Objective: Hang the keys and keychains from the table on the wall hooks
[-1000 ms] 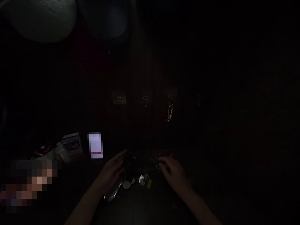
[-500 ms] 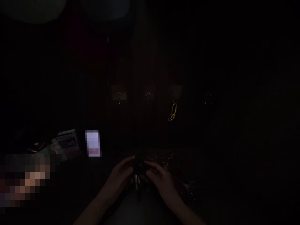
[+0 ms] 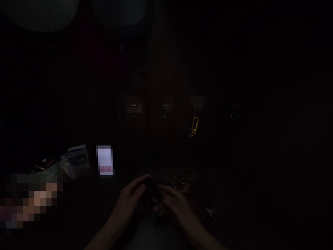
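Observation:
The picture is very dark. My left hand is closed at its fingertips on a dark object whose outline I cannot make out; a small glint shows at the index fingertip. From the other side my right hand meets the same dark object, its fingers curled inward and closed. Beyond the right hand lies a tangle of small shiny metal pieces, some of them ring-shaped. More pale, glinting bits lie to the right of my right wrist.
A lit screen, blurred out, stands left of centre. Beside it are a box and a pale bottle-like thing. Metal hooks line the back, one carrying a yellow cord loop. A blurred-out patch covers the lower left.
The thin, key-like metal strips hanging between my hands no longer show. My right hand's lower fingers have curled in below the dark object. The view has shifted slightly.

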`<action>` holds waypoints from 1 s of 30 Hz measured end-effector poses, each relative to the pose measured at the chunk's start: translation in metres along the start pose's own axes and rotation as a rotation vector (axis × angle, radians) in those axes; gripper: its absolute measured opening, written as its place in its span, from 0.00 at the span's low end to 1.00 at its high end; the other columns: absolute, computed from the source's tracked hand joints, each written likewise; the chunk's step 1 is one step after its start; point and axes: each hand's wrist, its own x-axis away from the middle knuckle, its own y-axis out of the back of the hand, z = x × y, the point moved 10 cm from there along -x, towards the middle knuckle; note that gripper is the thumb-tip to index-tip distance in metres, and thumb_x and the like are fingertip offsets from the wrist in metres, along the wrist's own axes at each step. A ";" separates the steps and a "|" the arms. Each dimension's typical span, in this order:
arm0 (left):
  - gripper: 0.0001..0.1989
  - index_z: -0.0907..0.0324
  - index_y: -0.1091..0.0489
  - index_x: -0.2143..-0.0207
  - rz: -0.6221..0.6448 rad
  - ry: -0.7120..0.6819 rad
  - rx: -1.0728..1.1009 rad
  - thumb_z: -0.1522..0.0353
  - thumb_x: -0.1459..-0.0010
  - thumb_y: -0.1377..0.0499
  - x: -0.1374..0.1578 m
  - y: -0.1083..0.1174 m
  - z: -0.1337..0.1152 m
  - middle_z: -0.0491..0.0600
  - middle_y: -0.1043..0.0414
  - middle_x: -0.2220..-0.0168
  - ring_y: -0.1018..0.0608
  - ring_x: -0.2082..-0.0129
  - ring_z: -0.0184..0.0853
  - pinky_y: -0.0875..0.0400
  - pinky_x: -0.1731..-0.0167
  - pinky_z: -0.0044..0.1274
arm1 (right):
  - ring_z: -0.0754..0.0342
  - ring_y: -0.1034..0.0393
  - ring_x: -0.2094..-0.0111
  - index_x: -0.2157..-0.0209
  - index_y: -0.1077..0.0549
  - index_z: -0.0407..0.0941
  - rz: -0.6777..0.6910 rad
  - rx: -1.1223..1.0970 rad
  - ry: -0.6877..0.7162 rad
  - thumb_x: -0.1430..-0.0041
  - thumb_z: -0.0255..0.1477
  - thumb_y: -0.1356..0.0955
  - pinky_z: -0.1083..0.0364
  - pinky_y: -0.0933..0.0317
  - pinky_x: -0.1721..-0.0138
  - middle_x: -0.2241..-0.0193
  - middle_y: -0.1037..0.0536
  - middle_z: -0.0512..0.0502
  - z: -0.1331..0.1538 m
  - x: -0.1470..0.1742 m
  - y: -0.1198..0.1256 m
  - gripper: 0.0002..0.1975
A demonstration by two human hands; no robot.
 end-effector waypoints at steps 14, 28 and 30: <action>0.12 0.56 0.28 0.66 -0.318 -0.366 -0.138 0.61 0.53 0.38 -0.030 0.040 -0.127 0.48 0.24 0.59 0.24 0.59 0.38 0.31 0.60 0.27 | 0.54 0.29 0.74 0.60 0.27 0.40 -0.018 0.064 0.002 0.54 0.42 0.29 0.57 0.40 0.74 0.70 0.22 0.40 -0.014 -0.007 0.025 0.23; 0.13 0.57 0.32 0.64 -0.643 -0.867 -0.408 0.65 0.54 0.37 -0.056 0.037 -0.222 0.45 0.27 0.66 0.25 0.64 0.33 0.31 0.62 0.25 | 0.57 0.31 0.76 0.64 0.25 0.41 0.052 0.216 0.023 0.55 0.45 0.29 0.57 0.41 0.74 0.73 0.23 0.43 -0.006 -0.002 0.014 0.23; 0.17 0.56 0.34 0.61 -0.664 -0.869 -0.416 0.66 0.54 0.36 -0.056 0.035 -0.222 0.44 0.26 0.66 0.25 0.63 0.33 0.31 0.62 0.25 | 0.57 0.31 0.76 0.63 0.24 0.41 0.067 0.245 0.009 0.53 0.45 0.30 0.57 0.41 0.73 0.73 0.23 0.44 -0.005 -0.001 0.013 0.22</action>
